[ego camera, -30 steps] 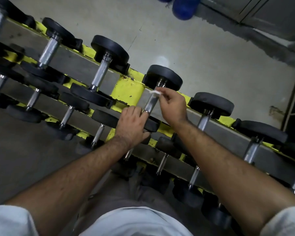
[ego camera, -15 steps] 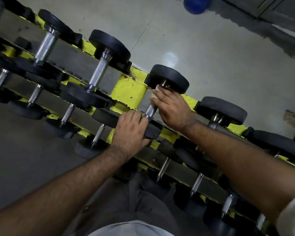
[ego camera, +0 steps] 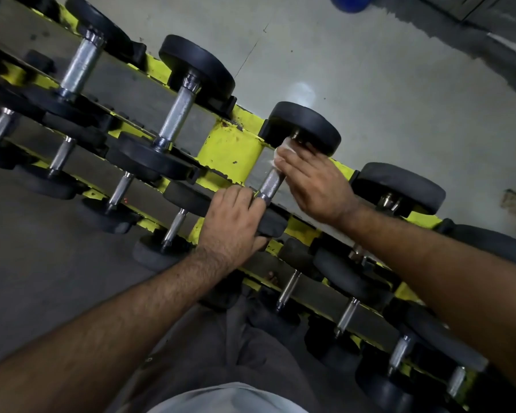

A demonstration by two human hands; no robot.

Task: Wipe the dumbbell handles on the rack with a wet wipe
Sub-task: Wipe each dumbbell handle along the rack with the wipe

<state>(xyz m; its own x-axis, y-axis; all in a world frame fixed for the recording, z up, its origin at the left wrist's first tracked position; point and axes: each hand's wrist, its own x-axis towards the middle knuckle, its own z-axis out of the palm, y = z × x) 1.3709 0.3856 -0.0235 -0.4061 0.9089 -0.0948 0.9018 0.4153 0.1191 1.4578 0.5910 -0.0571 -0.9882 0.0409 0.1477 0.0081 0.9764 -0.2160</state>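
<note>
White wet wipe (ego camera: 286, 148) sits wrapped on the far end of one dumbbell handle (ego camera: 271, 183), top row of the yellow rack (ego camera: 230, 150), right up against the far black weight head (ego camera: 306, 126). Right hand (ego camera: 313, 180) has fingers curled over wipe and handle, pressing it on. Left hand (ego camera: 233, 216) grips the near weight head (ego camera: 273, 223), likely to steady it. Bare knurled metal shows between the hands, so this handle looks mid-wipe, not finished. Other handles on both rows look untouched or done, can't tell which, since no wetness is readable in this dim view. Plenty probably left.
</note>
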